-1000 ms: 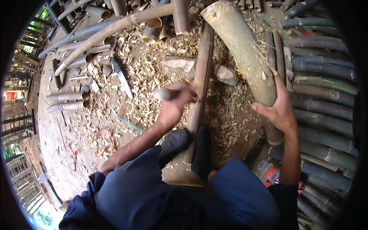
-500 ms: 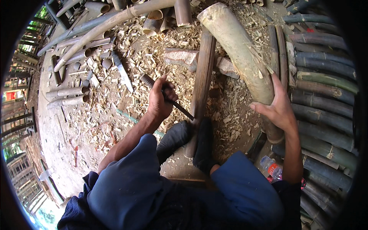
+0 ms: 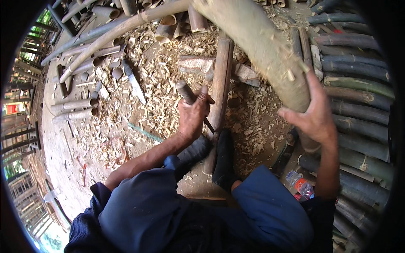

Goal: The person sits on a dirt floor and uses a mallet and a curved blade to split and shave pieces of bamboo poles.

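My left hand (image 3: 193, 116) is closed around a chisel (image 3: 184, 91), its thick handle sticking out above the fist. The dark blade slants down to the edge of a long brown wooden bar (image 3: 220, 84), near my dark-socked feet (image 3: 222, 162). My right hand (image 3: 311, 114) grips a thick pale log (image 3: 261, 46) from the side, thumb and fingers spread round it. The log is blurred, leans up to the left, and its far end is cut off by the top of the view. Splintered wood shows near my fingers.
Wood chips (image 3: 162, 67) cover the ground. A knife (image 3: 134, 82) lies at the left, near short bamboo pieces (image 3: 76, 114) and a long curved pole (image 3: 105, 36). Bamboo poles (image 3: 356, 107) line the right side, with a plastic bottle (image 3: 300, 185) by my right knee.
My left hand has moved right and turned the chisel steeper. The log in my right hand has swung, its far end going up and left, while the hand shifted slightly right.
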Demonstrator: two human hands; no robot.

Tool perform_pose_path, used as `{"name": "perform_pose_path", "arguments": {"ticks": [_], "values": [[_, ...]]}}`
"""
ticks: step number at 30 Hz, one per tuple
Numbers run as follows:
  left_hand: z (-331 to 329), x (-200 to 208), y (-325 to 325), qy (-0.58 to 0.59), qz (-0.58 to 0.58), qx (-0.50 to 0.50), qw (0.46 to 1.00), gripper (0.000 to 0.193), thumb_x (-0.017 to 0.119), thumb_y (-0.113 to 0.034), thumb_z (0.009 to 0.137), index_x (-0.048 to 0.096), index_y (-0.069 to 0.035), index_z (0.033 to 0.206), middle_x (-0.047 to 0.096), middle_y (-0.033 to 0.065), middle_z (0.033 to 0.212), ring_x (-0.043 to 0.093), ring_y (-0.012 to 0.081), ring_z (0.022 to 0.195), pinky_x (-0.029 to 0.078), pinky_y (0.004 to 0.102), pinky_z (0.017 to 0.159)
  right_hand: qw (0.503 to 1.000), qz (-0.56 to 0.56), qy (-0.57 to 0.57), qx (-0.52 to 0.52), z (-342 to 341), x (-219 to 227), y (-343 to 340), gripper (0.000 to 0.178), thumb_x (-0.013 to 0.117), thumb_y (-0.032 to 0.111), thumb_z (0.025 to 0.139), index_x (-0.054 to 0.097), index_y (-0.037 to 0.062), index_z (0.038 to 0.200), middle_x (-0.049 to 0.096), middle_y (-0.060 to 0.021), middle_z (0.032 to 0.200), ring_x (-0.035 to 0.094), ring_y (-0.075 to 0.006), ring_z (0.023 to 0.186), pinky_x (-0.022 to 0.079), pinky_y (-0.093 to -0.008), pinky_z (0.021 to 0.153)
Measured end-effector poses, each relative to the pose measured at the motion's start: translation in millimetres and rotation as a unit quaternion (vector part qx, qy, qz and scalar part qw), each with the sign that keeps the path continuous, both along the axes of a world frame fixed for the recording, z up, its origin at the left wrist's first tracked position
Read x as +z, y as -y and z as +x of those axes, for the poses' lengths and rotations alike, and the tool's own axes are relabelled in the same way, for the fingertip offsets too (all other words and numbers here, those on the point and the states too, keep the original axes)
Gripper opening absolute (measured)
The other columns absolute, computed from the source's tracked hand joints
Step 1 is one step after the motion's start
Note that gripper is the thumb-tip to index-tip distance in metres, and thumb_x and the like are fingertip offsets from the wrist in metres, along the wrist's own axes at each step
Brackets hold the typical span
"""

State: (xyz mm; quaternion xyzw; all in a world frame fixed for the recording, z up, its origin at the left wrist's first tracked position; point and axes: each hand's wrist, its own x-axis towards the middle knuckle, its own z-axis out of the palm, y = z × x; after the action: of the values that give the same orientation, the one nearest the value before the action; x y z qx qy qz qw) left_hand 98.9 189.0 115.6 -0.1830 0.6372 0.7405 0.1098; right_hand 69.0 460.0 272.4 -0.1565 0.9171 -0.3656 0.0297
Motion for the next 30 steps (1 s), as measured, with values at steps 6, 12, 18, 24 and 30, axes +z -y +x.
{"name": "perform_pose_path", "arguments": {"ticks": [6, 12, 18, 24, 30], "values": [[3, 3, -17, -0.054, -0.07, -0.075, 0.993, 0.052, 0.059, -0.048, 0.101, 0.066, -0.001, 0.08, 0.047, -0.0031, 0.061, 0.042, 0.007, 0.056, 0.034, 0.0251, 0.052, 0.977, 0.111, 0.15, 0.106, -25, 37, 45, 0.066, 0.077, 0.008, 0.071, 0.049, -0.0002, 0.131, 0.066, -0.0201, 0.106, 0.069, -0.0299, 0.086, 0.059, -0.041, 0.076], [-8, 19, -26, -0.017, 0.11, -0.027, 0.993, 0.024, 0.07, -0.02, 0.095, 0.066, -0.002, 0.081, 0.057, 0.0022, 0.062, 0.048, 0.0083, 0.05, 0.037, 0.0257, 0.049, 0.956, 0.229, -0.061, 0.174, -32, 19, 25, 0.058, 0.075, 0.004, 0.071, 0.049, 0.0045, 0.123, 0.067, -0.0175, 0.093, 0.071, -0.0326, 0.08, 0.06, -0.0459, 0.071], [-2, 7, -21, -0.02, 0.048, -0.076, 0.996, 0.03, 0.071, -0.023, 0.095, 0.064, -0.004, 0.073, 0.056, 0.0, 0.061, 0.045, 0.0066, 0.05, 0.034, 0.0257, 0.046, 0.954, 0.009, -0.298, 0.014, -43, 59, 24, 0.069, 0.078, 0.012, 0.071, 0.05, 0.0031, 0.134, 0.069, -0.0198, 0.112, 0.071, -0.034, 0.087, 0.059, -0.0446, 0.084], [3, 1, -26, -0.016, -0.003, -0.121, 0.993, 0.029, 0.067, -0.025, 0.095, 0.063, -0.005, 0.075, 0.057, 0.0017, 0.065, 0.046, 0.0093, 0.052, 0.037, 0.0271, 0.049, 0.927, 0.305, -0.122, 0.179, -21, -3, 41, 0.066, 0.077, 0.008, 0.071, 0.051, 0.0063, 0.131, 0.069, -0.019, 0.107, 0.07, -0.0319, 0.083, 0.06, -0.047, 0.078], [-10, -8, -1, 0.07, 0.151, 0.019, 0.986, 0.025, 0.061, -0.014, 0.089, 0.05, -0.01, 0.067, 0.044, 0.0013, 0.056, 0.04, 0.0142, 0.048, 0.033, 0.0323, 0.046, 0.987, 0.147, 0.018, 0.056, -22, 11, 20, 0.066, 0.078, 0.007, 0.069, 0.049, 0.0055, 0.128, 0.068, -0.0202, 0.11, 0.071, -0.0322, 0.09, 0.061, -0.0443, 0.077]]}}
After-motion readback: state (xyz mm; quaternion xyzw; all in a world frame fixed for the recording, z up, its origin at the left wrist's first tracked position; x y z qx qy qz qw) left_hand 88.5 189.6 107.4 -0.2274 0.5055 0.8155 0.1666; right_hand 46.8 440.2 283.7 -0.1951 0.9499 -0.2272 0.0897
